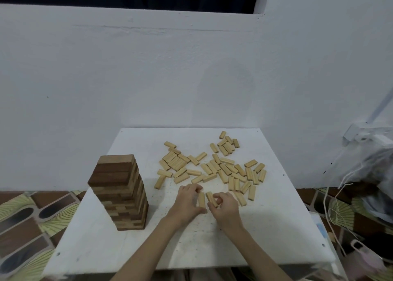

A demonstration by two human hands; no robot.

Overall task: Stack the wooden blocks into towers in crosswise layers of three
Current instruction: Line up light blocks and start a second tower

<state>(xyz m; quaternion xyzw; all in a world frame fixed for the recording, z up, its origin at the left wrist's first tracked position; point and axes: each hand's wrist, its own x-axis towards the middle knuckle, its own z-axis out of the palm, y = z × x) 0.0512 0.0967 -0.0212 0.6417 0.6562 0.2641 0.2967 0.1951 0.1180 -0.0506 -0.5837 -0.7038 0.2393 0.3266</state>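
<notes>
A tall tower (121,193) of brown and pale blocks in crosswise layers stands at the left of the white table (276,227). Several loose pale blocks (214,165) lie scattered over the table's far half. Two pale blocks lie side by side in front of me. My left hand (187,202) has its curled fingers and thumb round the left block (201,199). My right hand (225,206) pinches the right block (212,198), which is slightly tilted.
A white wall (148,78) rises directly behind the table. A plastic bag with strings (365,174) hangs at the right. Patterned floor (25,221) shows on both sides of the table. Bare tabletop lies near me.
</notes>
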